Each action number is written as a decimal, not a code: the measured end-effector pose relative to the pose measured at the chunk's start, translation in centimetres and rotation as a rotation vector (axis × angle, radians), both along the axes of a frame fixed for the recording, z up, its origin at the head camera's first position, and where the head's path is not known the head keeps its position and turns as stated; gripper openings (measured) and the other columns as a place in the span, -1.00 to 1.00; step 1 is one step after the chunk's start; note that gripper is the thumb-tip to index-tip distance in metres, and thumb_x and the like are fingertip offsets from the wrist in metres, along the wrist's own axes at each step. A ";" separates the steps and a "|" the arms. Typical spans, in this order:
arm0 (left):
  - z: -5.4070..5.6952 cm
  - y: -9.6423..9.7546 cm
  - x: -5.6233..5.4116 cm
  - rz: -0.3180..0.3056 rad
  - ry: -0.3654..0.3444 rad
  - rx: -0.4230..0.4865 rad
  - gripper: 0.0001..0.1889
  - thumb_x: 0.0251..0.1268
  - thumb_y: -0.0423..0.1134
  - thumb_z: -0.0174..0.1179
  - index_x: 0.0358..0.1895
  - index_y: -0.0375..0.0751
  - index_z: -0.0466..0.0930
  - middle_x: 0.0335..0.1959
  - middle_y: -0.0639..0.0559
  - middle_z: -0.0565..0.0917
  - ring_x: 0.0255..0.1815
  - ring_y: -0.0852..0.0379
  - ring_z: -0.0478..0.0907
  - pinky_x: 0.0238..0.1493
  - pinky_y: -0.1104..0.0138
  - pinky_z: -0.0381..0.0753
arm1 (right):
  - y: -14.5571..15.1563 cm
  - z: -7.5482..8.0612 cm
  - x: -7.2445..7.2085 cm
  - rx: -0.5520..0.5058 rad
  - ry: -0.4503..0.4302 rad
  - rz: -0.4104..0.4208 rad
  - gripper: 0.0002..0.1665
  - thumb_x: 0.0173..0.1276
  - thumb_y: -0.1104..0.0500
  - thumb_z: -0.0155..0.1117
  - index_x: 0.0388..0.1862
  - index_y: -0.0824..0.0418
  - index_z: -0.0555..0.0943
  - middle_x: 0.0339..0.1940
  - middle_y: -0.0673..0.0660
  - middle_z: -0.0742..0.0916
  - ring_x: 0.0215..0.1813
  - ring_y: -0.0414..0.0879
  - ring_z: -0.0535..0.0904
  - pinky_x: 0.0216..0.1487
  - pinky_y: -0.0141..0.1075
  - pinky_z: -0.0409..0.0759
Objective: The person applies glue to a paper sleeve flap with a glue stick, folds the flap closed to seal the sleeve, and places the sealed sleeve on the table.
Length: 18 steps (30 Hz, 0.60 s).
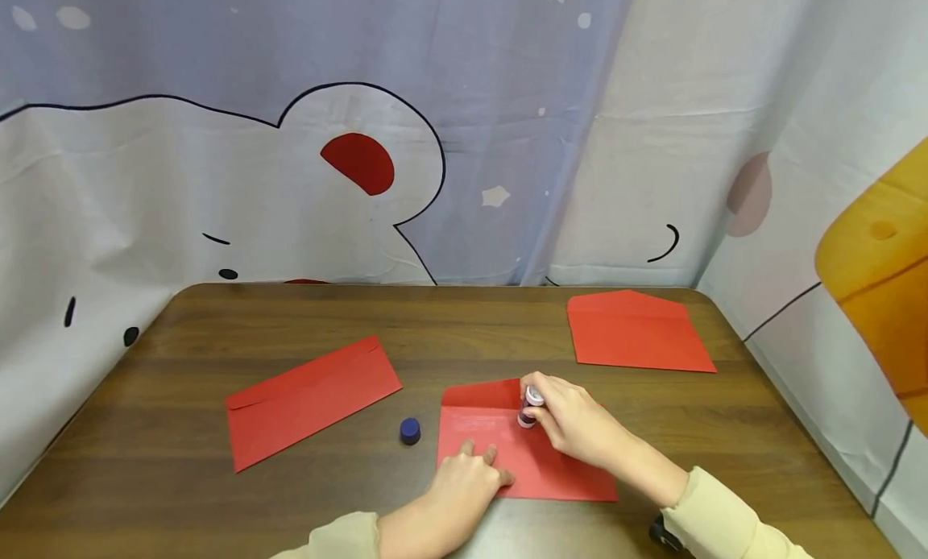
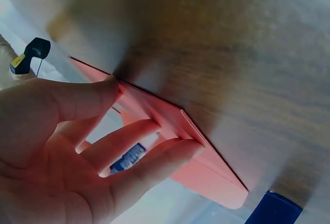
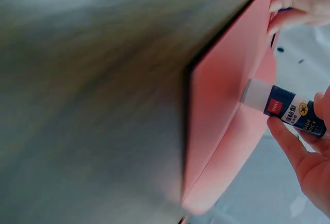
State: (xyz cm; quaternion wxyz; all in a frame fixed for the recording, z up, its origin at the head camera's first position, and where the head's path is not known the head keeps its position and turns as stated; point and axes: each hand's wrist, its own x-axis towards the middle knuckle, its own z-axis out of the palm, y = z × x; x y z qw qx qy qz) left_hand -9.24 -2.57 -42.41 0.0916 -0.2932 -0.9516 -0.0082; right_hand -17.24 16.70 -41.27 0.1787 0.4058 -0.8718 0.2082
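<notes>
A red envelope (image 1: 558,470) lies with its flap (image 1: 478,395) unfolded away from the person. My right hand (image 1: 573,422) grips a glue stick (image 3: 289,108), its white end down against the envelope just below the flap's fold. A shiny streak shows along that part of the paper. With spread fingers, my left hand (image 1: 464,490) presses on the envelope's near left part; in the left wrist view its fingertips (image 2: 191,145) touch the red paper. To the left of the envelope stands the dark blue cap (image 1: 410,431).
A second red envelope (image 1: 312,402) lies at the left of the wooden table (image 1: 304,511), turned at an angle. Another red envelope (image 1: 638,333) is at the back right. A patterned curtain (image 1: 500,124) hangs behind the table and along its sides.
</notes>
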 end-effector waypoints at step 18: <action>0.1 0.0 0.0 0.002 -0.037 0.048 -0.74 0.01 -0.24 0.26 -0.31 0.33 0.74 -0.24 0.11 0.68 -0.42 0.13 0.45 -0.62 0.35 0.47 | 6.8 -0.6 1.3 -0.045 0.099 -0.120 -0.59 0.01 0.40 0.44 -0.19 0.20 0.47 -0.36 -0.12 0.61 -0.32 -0.32 0.54 -0.26 -0.50 0.50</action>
